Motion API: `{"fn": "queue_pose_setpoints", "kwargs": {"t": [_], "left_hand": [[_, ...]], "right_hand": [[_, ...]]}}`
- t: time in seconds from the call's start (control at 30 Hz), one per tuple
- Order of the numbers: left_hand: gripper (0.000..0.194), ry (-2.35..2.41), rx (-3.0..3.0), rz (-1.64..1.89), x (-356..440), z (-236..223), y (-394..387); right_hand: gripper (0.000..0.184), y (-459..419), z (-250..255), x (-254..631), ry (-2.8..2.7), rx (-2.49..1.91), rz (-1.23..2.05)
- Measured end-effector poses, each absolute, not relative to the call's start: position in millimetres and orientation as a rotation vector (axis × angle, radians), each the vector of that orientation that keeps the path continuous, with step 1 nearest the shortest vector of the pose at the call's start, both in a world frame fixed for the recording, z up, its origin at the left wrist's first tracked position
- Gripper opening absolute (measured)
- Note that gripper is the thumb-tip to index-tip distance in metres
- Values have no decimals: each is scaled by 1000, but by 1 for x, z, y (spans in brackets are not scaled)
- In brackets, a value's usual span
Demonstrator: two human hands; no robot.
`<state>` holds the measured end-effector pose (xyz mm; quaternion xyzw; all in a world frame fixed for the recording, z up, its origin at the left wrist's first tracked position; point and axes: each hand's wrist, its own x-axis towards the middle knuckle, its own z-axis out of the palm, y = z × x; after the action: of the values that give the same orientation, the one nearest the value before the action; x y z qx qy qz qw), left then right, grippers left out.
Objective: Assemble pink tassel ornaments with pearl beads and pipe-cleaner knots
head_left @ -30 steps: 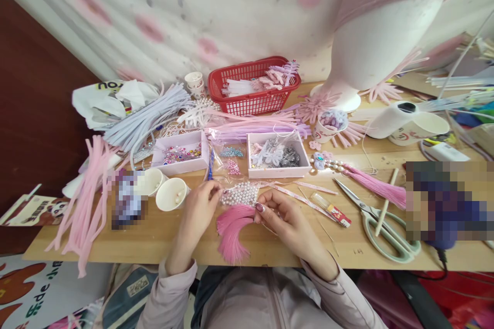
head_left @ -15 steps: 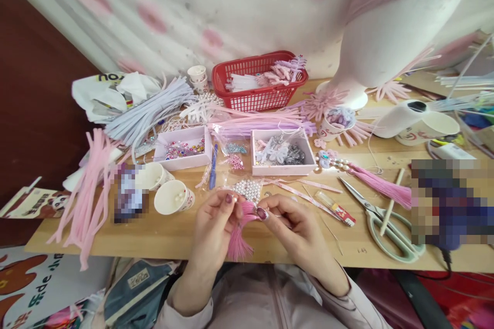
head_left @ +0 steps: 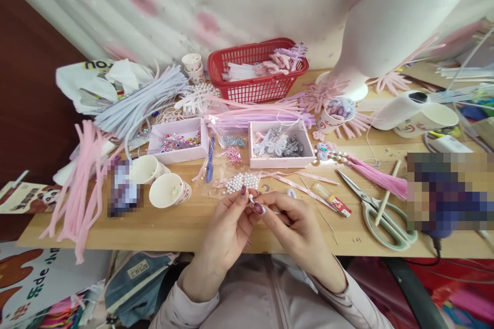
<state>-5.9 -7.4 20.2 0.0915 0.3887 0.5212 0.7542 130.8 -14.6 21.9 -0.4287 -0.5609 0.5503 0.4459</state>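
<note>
White bead (head_left: 251, 198) between left fingertips (head_left: 243, 191) and right fingertips (head_left: 259, 208)

White bead (head_left: 251, 198) held between fingers (head_left: 238, 198) of left hand (head_left: 226, 234) and right hand (head_left: 298, 226), near front edge of table (head_left: 154, 234). Loose pearls (head_left: 242, 183) lie just beyond. Scissors (head_left: 366, 200) rest at right, stick (head_left: 388, 192) across them. Red basket (head_left: 252, 91) stands behind.
</note>
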Motion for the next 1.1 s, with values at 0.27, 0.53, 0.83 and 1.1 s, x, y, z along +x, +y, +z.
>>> {"fn": "queue_pose_setpoints", "kwargs": {"t": [0.27,0.53,0.83,1.1], "left_hand": [[33,881,237,1162,-5,24,-8],[23,964,474,1283,-8,18,-17],[23,1028,521,1286,-5,15,-16],[31,944,330,1197,-2,21,-13]], "right_hand": [[22,-16,27,131,-1354,-1103,1314],[18,-18,31,131,-1383,-1134,1264],[18,-16,31,131,-1421,-1158,1211],[16,-19,31,131,-1473,-1188,1102]]}}
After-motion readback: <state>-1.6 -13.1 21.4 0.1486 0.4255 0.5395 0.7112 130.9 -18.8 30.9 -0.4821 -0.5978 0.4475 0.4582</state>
